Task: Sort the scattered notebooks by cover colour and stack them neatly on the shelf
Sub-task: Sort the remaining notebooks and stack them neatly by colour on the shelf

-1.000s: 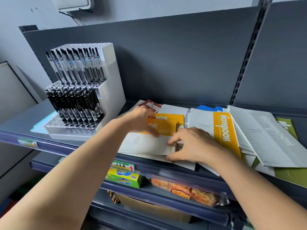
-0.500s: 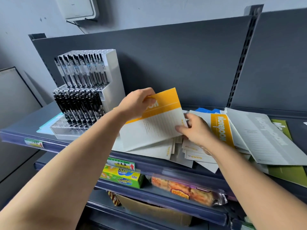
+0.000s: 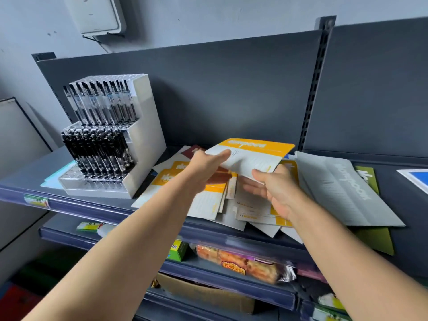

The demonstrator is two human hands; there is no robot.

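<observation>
I held the yellow notebook (image 3: pixel 252 158) just above the scattered pile (image 3: pixel 208 202) on the shelf (image 3: pixel 76 206). My left grip (image 3: pixel 202 169) pinched its left edge, thumb on top, and my right grip (image 3: pixel 275 191) pinched its near edge. I judged it light, thin and floppy, with a slick cover. Holding it at opposite edges, fingers underneath, seemed best against sagging or slipping.

A pen rack (image 3: pixel 141 135) stands left of notebooks (image 3: pixel 251 215) on the shelf (image 3: pixel 97 210).
</observation>
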